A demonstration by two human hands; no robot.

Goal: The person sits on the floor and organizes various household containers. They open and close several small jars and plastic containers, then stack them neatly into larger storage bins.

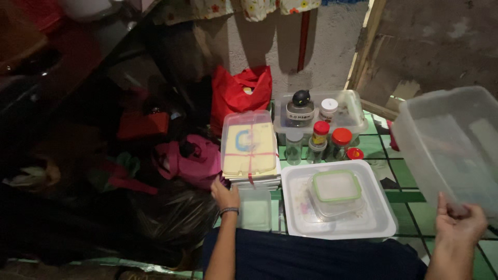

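My right hand (459, 223) grips the lower edge of a large clear plastic tub (451, 148), held up and tilted at the right. My left hand (224, 196) reaches forward, its fingers on the near left corner of a stack of flat lidded containers (250, 150) tied with a pink band; whether the fingers close on it I cannot tell. A small clear box (255, 210) sits just right of that hand.
A white square tray (381, 220) holds a green-rimmed lidded box (336, 189). Behind it stand red-capped jars (321, 136) and a clear tub (355, 111) with jars inside. A red bag (239, 93), a pink bag (191, 158) and dark clutter lie left. Green tiled floor (410, 179).
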